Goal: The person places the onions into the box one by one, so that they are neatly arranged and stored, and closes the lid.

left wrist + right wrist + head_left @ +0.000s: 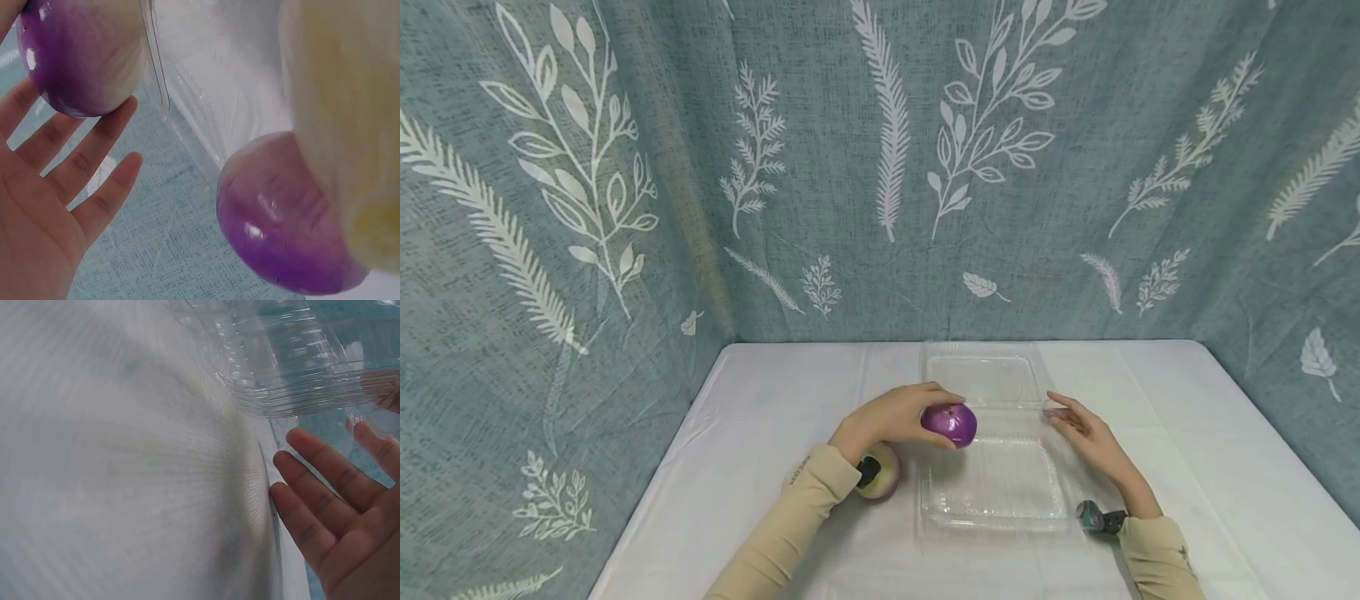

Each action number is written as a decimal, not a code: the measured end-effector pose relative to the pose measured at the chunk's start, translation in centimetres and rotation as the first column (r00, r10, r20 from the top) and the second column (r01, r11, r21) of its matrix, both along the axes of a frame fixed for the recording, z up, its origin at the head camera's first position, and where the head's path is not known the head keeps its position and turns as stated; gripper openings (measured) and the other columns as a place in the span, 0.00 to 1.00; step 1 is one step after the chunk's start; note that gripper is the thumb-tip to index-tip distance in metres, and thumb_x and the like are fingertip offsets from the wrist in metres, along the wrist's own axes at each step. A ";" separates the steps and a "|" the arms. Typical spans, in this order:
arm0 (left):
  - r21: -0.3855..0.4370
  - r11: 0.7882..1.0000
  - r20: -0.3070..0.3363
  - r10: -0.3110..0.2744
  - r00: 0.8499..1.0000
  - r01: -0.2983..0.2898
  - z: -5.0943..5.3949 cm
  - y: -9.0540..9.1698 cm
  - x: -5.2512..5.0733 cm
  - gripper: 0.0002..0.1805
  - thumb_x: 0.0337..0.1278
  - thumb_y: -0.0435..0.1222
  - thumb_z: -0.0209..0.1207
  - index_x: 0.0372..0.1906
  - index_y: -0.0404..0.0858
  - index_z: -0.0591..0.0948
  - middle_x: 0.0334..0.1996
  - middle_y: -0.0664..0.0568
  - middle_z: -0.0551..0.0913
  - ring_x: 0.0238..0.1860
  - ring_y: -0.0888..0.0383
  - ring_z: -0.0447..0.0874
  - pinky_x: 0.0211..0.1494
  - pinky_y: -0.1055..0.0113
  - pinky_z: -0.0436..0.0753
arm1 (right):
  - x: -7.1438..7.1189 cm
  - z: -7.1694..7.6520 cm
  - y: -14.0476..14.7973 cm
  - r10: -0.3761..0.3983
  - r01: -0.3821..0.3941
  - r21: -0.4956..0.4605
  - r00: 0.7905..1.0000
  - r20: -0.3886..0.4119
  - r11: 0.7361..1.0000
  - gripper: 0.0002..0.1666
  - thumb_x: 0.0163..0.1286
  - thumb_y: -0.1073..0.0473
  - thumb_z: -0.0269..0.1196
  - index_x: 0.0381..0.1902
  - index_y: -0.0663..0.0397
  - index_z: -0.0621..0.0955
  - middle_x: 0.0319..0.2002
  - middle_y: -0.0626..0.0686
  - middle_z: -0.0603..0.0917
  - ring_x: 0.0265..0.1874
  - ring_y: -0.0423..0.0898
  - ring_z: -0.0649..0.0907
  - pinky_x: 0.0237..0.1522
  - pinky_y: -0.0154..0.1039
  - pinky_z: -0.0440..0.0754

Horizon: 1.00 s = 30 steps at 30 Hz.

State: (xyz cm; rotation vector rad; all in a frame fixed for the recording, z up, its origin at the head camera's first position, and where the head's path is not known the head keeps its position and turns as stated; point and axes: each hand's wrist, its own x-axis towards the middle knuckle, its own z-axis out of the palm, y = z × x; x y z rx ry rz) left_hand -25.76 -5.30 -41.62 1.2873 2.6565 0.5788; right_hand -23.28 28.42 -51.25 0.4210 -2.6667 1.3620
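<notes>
A purple-and-cream turnip [950,425] is held between the thumb and fingers of my left hand [891,417], above the left edge of a clear plastic clamshell container [1000,518]. The container lies open, its lid [981,379] folded back on the far side. At the container's right side is my right hand [1088,437], fingers extended near the hinge; whether they touch it I cannot tell. Below my left wrist sits another turnip [886,471], partly hidden by the sleeve. The left wrist view also shows a purple turnip [269,212] and a blurred pale, yellowish rounded thing [350,125].
A white-covered table [775,392] bears everything. Grey-green curtains [820,167] with white leaf prints hang behind it and at both sides. A dark camera [1090,515] is strapped at my right wrist, close to the container's near right corner.
</notes>
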 end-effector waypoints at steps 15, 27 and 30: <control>-0.043 0.999 -0.004 -0.015 1.000 0.015 -0.5 0.8 0.2 0.39 0.45 0.54 0.66 0.65 0.48 0.69 0.55 0.54 0.75 0.55 0.57 0.75 0.56 0.67 0.76 | 0.1 0.2 0.0 0.008 -0.008 -0.013 1.000 0.011 1.000 0.29 0.72 0.52 0.52 0.67 0.55 0.64 0.52 0.60 0.79 0.48 0.28 0.76 0.53 0.43 0.78; -0.061 0.997 -0.065 -0.046 0.997 0.042 -1.1 1.2 0.2 0.38 0.44 0.54 0.66 0.63 0.47 0.70 0.57 0.53 0.74 0.57 0.56 0.73 0.58 0.64 0.75 | 0.1 0.3 -0.1 -0.004 0.004 0.013 1.000 0.011 1.000 0.29 0.72 0.51 0.52 0.67 0.55 0.65 0.52 0.59 0.80 0.51 0.54 0.79 0.51 0.40 0.79; -0.079 0.996 -0.083 -0.053 0.995 0.047 -1.3 1.3 0.2 0.38 0.45 0.55 0.65 0.63 0.48 0.70 0.57 0.54 0.73 0.57 0.57 0.71 0.59 0.65 0.74 | 0.1 0.4 -0.1 0.000 0.000 0.010 1.000 0.007 1.000 0.29 0.72 0.52 0.51 0.67 0.56 0.64 0.52 0.60 0.80 0.51 0.56 0.79 0.51 0.45 0.79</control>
